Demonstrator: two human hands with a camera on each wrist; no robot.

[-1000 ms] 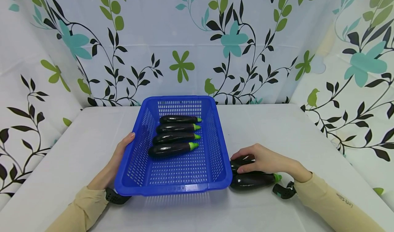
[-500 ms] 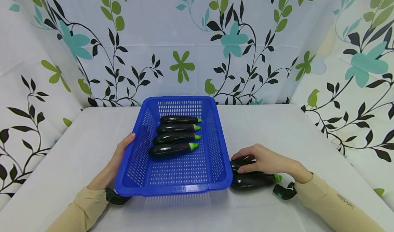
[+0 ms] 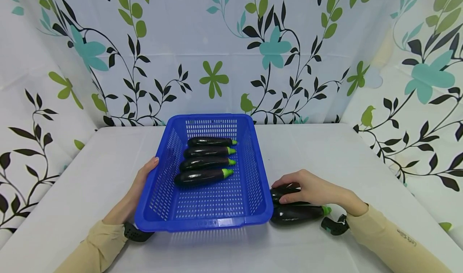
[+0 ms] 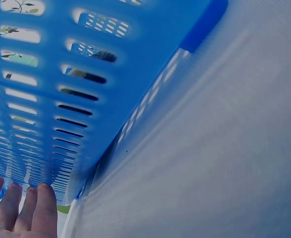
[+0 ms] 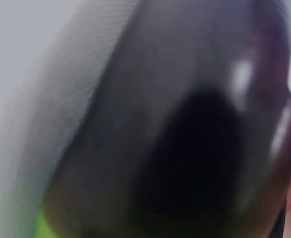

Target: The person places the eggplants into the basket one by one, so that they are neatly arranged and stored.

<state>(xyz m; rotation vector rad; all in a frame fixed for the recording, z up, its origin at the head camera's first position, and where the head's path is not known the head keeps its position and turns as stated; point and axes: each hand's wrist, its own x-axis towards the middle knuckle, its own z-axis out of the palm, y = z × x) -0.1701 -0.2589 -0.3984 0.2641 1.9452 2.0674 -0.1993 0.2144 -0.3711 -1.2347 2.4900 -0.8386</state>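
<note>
A blue plastic basket (image 3: 202,224) with slotted walls holds several dark eggplants (image 3: 200,177) with green stem ends, lying in a row. At its left side my left hand (image 3: 139,180) holds the rim, thumb on the edge. In the left wrist view, its fingers (image 4: 45,210) lie along the outer slotted wall. To the right of the basket, my right hand (image 3: 309,188) grips an eggplant (image 3: 285,192) from above, thumb on the near side; the hand partly hides it. Nearer me lies another eggplant (image 3: 296,214), which fills much of the right wrist view.
Everything stands on a white-covered table (image 3: 314,148). A white curtain (image 3: 213,35) with leaf and flower prints hangs behind and at both sides. Dark wrist devices (image 3: 334,225) sit below both wrists. The basket's right wall stands close to the gripped eggplant.
</note>
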